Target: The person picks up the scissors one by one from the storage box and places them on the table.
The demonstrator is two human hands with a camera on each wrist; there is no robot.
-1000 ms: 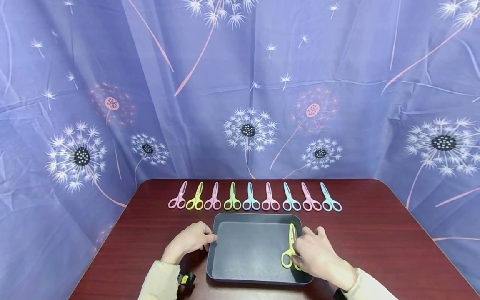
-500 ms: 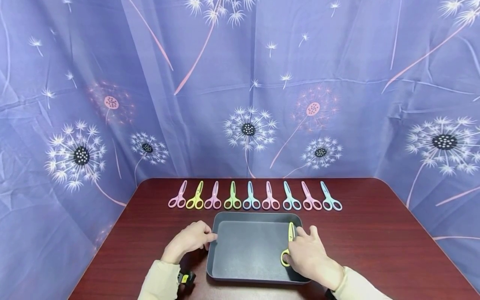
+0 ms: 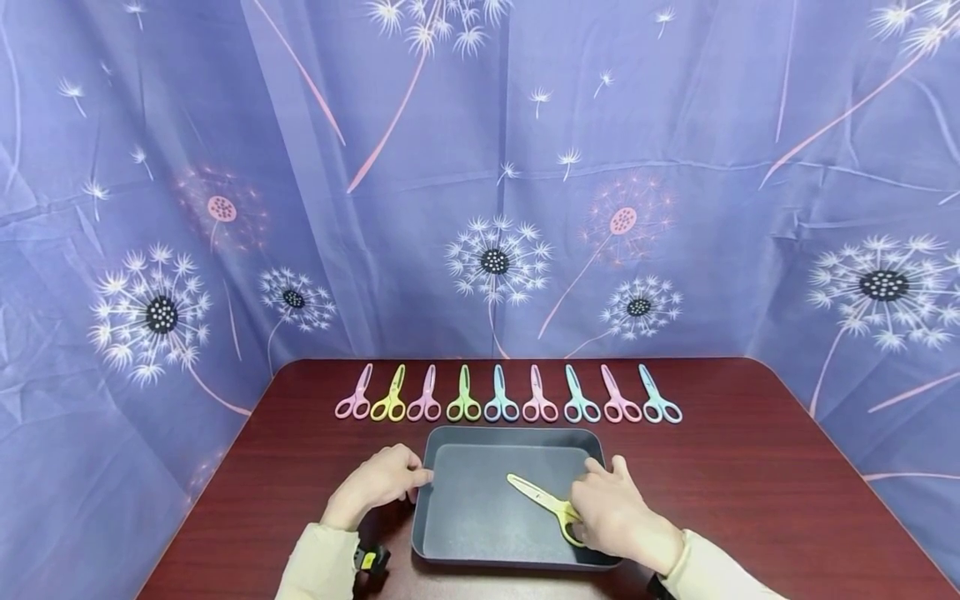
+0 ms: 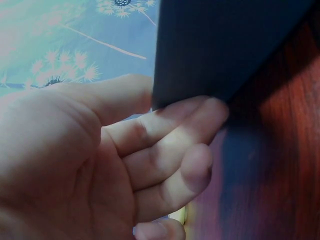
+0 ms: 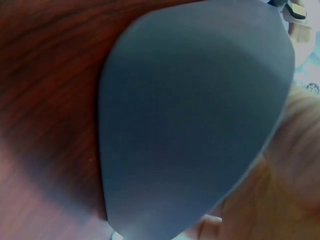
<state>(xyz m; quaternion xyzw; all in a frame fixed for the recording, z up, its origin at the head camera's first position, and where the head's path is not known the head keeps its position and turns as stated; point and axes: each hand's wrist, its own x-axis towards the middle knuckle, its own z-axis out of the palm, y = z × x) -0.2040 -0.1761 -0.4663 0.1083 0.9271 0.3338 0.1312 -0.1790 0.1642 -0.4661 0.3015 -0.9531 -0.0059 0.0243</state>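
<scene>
A pair of yellow scissors [image 3: 538, 495] is held by the handles in my right hand [image 3: 618, 512], over the right part of a dark grey tray [image 3: 472, 500]. The blades point to the far left, and my fingers hide one handle loop. My left hand [image 3: 382, 483] holds the tray's left wall, its thumb at the rim. In the left wrist view the fingers [image 4: 167, 150] of that hand curl against the tray's outer wall [image 4: 215, 50]. The right wrist view mostly shows the tray's outside [image 5: 195, 115]; the scissors are hidden there.
Behind the tray, several scissors lie in a row, from pink scissors [image 3: 353, 407] at the left to blue scissors [image 3: 662, 410] at the right. They rest on a dark red wooden table [image 3: 750, 467]. A blue dandelion-print curtain [image 3: 420, 275] hangs around the table.
The yellow scissors have turned in my right hand, from pointing away to pointing far left across the tray. My right hand has shifted slightly left. My left hand has stayed put.
</scene>
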